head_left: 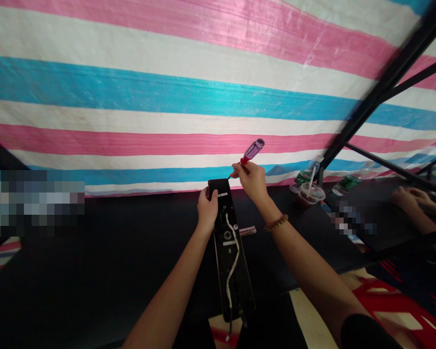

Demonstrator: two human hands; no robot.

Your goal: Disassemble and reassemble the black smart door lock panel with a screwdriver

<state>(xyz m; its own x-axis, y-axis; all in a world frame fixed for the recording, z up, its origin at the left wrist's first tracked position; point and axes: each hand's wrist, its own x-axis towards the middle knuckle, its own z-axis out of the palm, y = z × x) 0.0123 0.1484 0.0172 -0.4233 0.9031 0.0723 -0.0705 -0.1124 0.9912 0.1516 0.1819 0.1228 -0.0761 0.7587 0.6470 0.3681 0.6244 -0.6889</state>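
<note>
A long black panel-like device [236, 271] with a white cable [234, 261] running along its face lies lengthwise, its near end reaching past the table edge. My left hand [207, 208] is closed around its far left side, thumb on the face. In my right hand [252, 180] is a screwdriver [253, 150] with a clear purple and red handle, pinched low near the shaft. The handle tilts up to the right, and the tip is at the device's far right corner; contact cannot be made out. Beside the device lies another clear-handled tool [247, 230], partly hidden.
On the black table [148, 252], a lidded drink cup with a straw [310, 194] and a plastic bottle [305, 177] stand at right. Farther right are another bottle [345, 184] and another person's hands [410, 198]. A black metal frame [366, 109] and striped sheet [167, 97] rise behind.
</note>
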